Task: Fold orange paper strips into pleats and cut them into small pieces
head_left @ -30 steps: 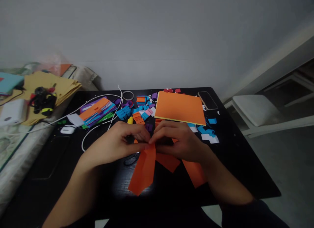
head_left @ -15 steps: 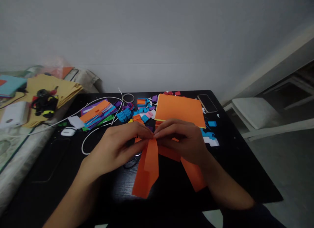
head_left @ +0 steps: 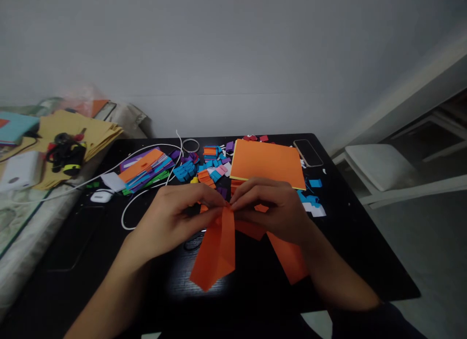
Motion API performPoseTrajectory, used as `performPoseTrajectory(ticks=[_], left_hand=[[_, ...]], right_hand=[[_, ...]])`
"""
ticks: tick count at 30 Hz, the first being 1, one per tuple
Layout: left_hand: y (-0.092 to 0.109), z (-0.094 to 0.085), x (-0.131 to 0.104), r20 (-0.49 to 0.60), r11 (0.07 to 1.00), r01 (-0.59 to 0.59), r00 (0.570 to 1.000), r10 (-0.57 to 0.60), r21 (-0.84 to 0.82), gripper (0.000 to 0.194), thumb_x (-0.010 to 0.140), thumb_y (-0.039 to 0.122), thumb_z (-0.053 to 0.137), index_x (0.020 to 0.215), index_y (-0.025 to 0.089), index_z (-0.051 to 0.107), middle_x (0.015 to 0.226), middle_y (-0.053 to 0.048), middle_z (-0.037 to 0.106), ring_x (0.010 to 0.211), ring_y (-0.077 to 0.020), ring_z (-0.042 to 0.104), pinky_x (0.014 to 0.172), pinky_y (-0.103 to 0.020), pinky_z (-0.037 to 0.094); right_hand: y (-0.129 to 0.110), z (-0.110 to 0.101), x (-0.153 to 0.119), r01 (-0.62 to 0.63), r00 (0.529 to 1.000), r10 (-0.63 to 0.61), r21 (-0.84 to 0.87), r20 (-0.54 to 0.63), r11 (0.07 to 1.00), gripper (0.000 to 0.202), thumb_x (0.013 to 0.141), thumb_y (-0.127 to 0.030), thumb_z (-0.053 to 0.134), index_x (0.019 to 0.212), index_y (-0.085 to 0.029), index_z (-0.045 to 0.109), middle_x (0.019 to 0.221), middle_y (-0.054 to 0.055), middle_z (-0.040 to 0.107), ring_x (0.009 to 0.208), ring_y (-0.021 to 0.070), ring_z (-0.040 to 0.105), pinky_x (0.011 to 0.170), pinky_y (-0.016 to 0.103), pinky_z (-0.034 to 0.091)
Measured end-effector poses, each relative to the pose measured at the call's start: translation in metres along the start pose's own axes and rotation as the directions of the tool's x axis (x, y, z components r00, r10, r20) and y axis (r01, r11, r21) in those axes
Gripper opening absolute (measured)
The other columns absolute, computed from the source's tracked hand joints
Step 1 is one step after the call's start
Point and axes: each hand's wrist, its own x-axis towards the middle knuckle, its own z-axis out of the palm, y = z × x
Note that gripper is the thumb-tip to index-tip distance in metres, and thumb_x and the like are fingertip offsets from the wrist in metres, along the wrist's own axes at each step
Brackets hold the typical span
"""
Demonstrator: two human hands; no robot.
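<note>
An orange paper strip (head_left: 215,256) hangs from the pinched fingertips of both hands, creased lengthwise, its lower end over the black table. My left hand (head_left: 177,215) grips its top from the left. My right hand (head_left: 272,207) pinches the same top end from the right, the fingertips of both hands nearly touching. Another orange strip (head_left: 288,258) lies on the table, partly under my right wrist. More orange paper shows between and behind my hands, partly hidden. Just beyond my right hand is a stack of orange sheets (head_left: 268,161).
The black table (head_left: 365,266) holds colored paper pieces (head_left: 185,171), a strip pile (head_left: 146,169), a white cable (head_left: 126,210), an earbud case (head_left: 101,196), a tape-like ring (head_left: 190,145) and a phone (head_left: 308,153). A white stool (head_left: 381,166) stands at right; yellow envelopes (head_left: 98,134) lie at left.
The lower end of the held orange strip has swung slightly left and turned, so its fold looks different. Both hands stay almost in place.
</note>
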Motion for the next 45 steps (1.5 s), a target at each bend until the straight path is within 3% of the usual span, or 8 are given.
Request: performPoseTrajectory(ticks=[3,8,17,24,29,35,40,45], left_hand=[[-0.001,0.001,0.001,0.011,0.999,0.021,1.000,-0.020,-0.025,0.009,0.094,0.013,0.073,0.094,0.021,0.076,0.087,0.001,0.081,0.078,-0.0125,0.076,0.071,-0.020,0.055],[-0.001,0.002,0.001,0.080,0.994,0.095,0.993,-0.092,-0.045,0.009,0.092,0.011,0.073,0.092,0.020,0.075,0.083,0.003,0.079,0.072,-0.0112,0.073,0.068,-0.020,0.054],[0.000,0.004,0.000,0.119,0.987,0.112,0.988,-0.099,-0.114,0.009,0.095,0.014,0.073,0.099,0.022,0.071,0.088,0.004,0.077,0.077,-0.0097,0.072,0.071,-0.017,0.055],[-0.001,-0.003,0.002,0.217,0.936,0.256,0.954,-0.205,-0.241,0.007,0.099,0.023,0.066,0.096,0.020,0.071,0.076,0.002,0.072,0.065,-0.0112,0.065,0.058,-0.020,0.051],[-0.006,-0.007,0.003,0.322,0.948,0.272,0.923,-0.209,-0.164,0.017,0.098,0.031,0.068,0.088,0.019,0.074,0.077,-0.002,0.075,0.069,-0.0140,0.068,0.058,-0.022,0.052],[-0.007,-0.009,0.002,0.427,0.934,0.329,0.871,-0.244,-0.137,0.009,0.091,0.028,0.075,0.090,0.020,0.078,0.079,-0.001,0.079,0.067,-0.0136,0.071,0.058,-0.021,0.053],[-0.004,-0.010,0.002,0.433,0.942,0.316,0.869,-0.239,-0.115,0.003,0.089,0.023,0.077,0.088,0.021,0.079,0.075,0.003,0.078,0.063,-0.0105,0.068,0.057,-0.018,0.050],[-0.004,-0.009,0.000,0.427,0.957,0.287,0.872,-0.239,-0.050,0.012,0.093,0.023,0.072,0.085,0.021,0.080,0.070,0.004,0.075,0.060,-0.0098,0.064,0.055,-0.018,0.046]], right_hand=[[-0.002,-0.001,-0.001,0.007,1.000,-0.005,-0.054,0.027,0.999,0.011,0.090,-0.015,0.086,0.098,-0.020,0.081,0.099,0.004,0.079,0.089,0.0149,0.077,0.080,0.028,0.065],[-0.006,-0.001,-0.003,0.046,0.986,-0.019,-0.158,0.167,0.986,0.030,0.096,-0.008,0.076,0.120,-0.024,0.078,0.108,0.005,0.074,0.096,0.0162,0.073,0.082,0.030,0.063],[0.001,-0.005,-0.002,0.002,0.982,0.014,-0.089,0.186,0.996,0.015,0.096,-0.008,0.070,0.097,-0.020,0.078,0.101,0.005,0.071,0.090,0.0160,0.072,0.075,0.028,0.060],[0.005,-0.011,-0.003,0.031,0.970,-0.029,-0.007,0.242,0.999,0.007,0.099,-0.019,0.073,0.105,-0.020,0.076,0.110,0.008,0.076,0.101,0.0175,0.074,0.086,0.029,0.062],[0.000,-0.003,-0.004,0.106,0.976,-0.082,-0.109,0.202,0.988,0.014,0.106,-0.017,0.063,0.100,-0.020,0.075,0.109,0.008,0.078,0.100,0.0163,0.076,0.083,0.028,0.063],[-0.010,0.002,-0.003,0.087,0.967,-0.038,-0.187,0.251,0.978,0.018,0.098,-0.004,0.067,0.100,-0.020,0.074,0.105,0.008,0.077,0.097,0.0169,0.077,0.083,0.030,0.064],[-0.005,0.005,-0.006,0.078,0.968,-0.030,-0.184,0.249,0.980,0.019,0.097,-0.002,0.067,0.100,-0.020,0.074,0.105,0.007,0.075,0.093,0.0160,0.075,0.076,0.028,0.063],[-0.002,0.008,-0.006,0.088,0.969,-0.042,-0.179,0.245,0.980,0.019,0.097,-0.002,0.067,0.100,-0.020,0.075,0.104,0.007,0.074,0.093,0.0163,0.074,0.078,0.029,0.063]])
